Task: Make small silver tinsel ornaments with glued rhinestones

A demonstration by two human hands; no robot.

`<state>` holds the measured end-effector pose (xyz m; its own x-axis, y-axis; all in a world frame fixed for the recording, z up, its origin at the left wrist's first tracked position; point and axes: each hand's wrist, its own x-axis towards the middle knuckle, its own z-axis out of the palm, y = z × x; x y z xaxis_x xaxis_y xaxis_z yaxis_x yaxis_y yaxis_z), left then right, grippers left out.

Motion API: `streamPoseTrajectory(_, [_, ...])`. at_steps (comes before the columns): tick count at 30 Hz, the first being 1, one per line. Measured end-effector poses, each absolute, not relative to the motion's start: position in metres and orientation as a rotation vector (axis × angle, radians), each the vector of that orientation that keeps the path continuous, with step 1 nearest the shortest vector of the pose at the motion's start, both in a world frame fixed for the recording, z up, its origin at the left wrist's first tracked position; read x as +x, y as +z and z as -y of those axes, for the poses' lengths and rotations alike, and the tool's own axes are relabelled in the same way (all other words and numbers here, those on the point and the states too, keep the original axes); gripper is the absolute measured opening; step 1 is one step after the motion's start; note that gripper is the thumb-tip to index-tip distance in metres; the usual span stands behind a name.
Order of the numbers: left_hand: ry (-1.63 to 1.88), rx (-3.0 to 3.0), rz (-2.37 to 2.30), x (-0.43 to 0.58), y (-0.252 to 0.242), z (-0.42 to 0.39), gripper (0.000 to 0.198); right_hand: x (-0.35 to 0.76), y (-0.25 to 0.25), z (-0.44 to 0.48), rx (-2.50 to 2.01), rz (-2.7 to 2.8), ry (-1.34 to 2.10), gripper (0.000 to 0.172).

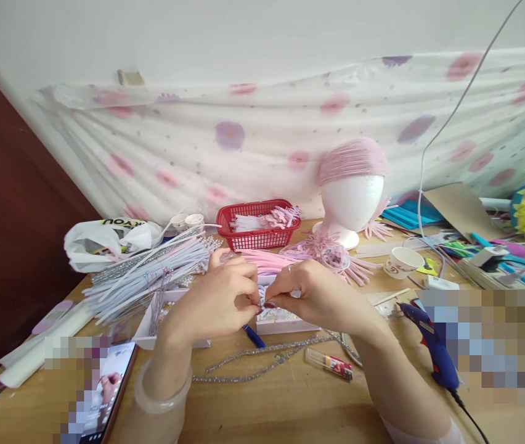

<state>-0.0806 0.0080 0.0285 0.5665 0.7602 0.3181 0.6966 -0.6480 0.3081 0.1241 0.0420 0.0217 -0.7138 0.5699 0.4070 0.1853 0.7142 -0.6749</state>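
My left hand [219, 299] and my right hand [318, 296] meet over the middle of the table, each closed in a pinch. A small silvery piece shows at the fingertips, too small and covered to name. Right beneath the fingers stands a white box [285, 325] with small pale beads in it. A second white box [146, 330] is partly behind my left wrist. Silver tinsel pipe cleaners [256, 377] lie loose on the wood in front of my hands. A blue pen-like piece [254, 337] lies below my left fingers.
Pale pipe cleaners [146, 277] are heaped at left, near a phone [108, 394]. Behind stand a red basket [259, 239] and a foam head [352, 200] wrapped in pink. A blue glue gun [435, 345] with its cord, a paper cup [403, 263] and a red-labelled clear tube [329, 364] are at right.
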Motion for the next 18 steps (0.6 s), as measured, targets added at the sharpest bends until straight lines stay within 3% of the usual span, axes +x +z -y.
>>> streamPoseTrajectory(7, [0.777, 2.566, -1.133, -0.086, 0.032, -0.012, 0.021, 0.13, 0.027, -0.042, -0.609, 2.275, 0.841, 0.014])
streamPoseTrajectory(13, [1.234, 2.209, -0.931, -0.092, 0.027, -0.026, 0.009, 0.128, 0.029, -0.042, -0.725, 2.131, 0.858, 0.013])
streamPoseTrajectory(18, [1.566, 1.877, -0.836, -0.08, 0.018, -0.032, 0.013, 0.12, 0.029, -0.039, -0.732, 1.907, 0.915, 0.012])
